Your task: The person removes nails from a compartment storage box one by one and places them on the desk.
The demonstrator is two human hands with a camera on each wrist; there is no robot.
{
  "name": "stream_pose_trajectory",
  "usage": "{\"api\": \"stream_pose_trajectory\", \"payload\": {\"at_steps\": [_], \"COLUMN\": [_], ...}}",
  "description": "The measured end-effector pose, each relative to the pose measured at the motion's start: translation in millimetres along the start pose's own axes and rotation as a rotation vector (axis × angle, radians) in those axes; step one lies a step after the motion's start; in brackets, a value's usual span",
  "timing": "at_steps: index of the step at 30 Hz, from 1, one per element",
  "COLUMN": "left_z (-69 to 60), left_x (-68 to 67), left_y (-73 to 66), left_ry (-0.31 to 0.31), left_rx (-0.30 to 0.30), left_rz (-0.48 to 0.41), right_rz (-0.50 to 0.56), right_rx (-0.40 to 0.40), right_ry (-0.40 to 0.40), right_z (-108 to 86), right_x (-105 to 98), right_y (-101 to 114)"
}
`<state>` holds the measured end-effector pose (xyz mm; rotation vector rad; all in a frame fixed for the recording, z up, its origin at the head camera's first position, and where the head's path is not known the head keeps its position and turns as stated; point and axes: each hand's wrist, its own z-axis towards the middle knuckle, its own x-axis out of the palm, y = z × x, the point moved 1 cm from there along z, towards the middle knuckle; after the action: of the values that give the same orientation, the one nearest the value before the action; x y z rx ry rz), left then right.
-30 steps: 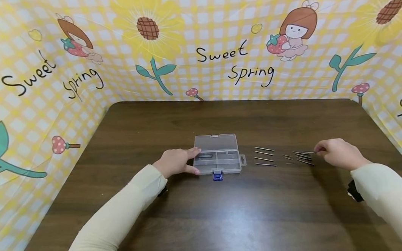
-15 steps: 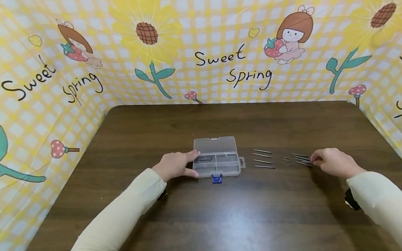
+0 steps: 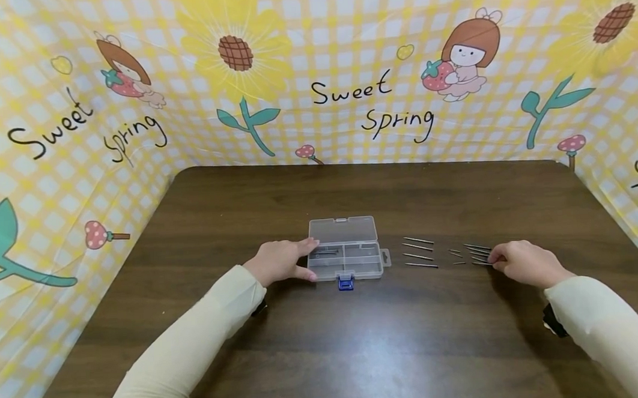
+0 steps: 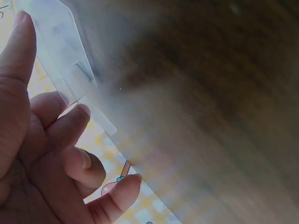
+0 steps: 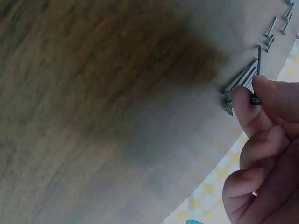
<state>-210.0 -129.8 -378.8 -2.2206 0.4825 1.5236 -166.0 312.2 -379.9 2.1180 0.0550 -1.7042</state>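
Note:
A clear plastic compartment box [image 3: 363, 269] lies with its lid [image 3: 342, 229] flipped back and a blue latch [image 3: 345, 283] at the front. A few nails [image 3: 326, 252] lie in its back left compartment. My left hand [image 3: 276, 262] holds the box's left end, thumb at the front corner and index finger towards the back. To the right, my right hand [image 3: 528, 262] pinches a nail [image 5: 259, 60] near its head between thumb and index finger. Beside it, a group of nails [image 5: 240, 79] lies close together; my fingertips partly hide them in the head view.
Between box and right hand, several long nails [image 3: 419, 256] lie spaced in a column. Some small nails [image 3: 455, 253] lie right of them. A hanging tab [image 3: 386, 257] sticks out from the box's right end. A patterned yellow cloth [image 3: 344, 53] surrounds the brown table [image 3: 326, 343].
My right hand has shifted towards me and slightly left, from the back of the right nail group to its front. The left hand has stayed at the box.

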Motion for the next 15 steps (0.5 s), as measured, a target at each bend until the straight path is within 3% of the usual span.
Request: {"api": "stream_pose_trajectory", "payload": {"at_steps": [15], "left_z": [0.9], "left_x": [5.3], "left_y": [1.4], "left_ry": [-0.02], "left_rx": [0.017], "left_rz": [-0.015], "right_rz": [-0.063], "right_rx": [0.02], "right_ry": [0.078], "right_z": [5.5], "right_x": [-0.4], "right_y": [4.1]}}
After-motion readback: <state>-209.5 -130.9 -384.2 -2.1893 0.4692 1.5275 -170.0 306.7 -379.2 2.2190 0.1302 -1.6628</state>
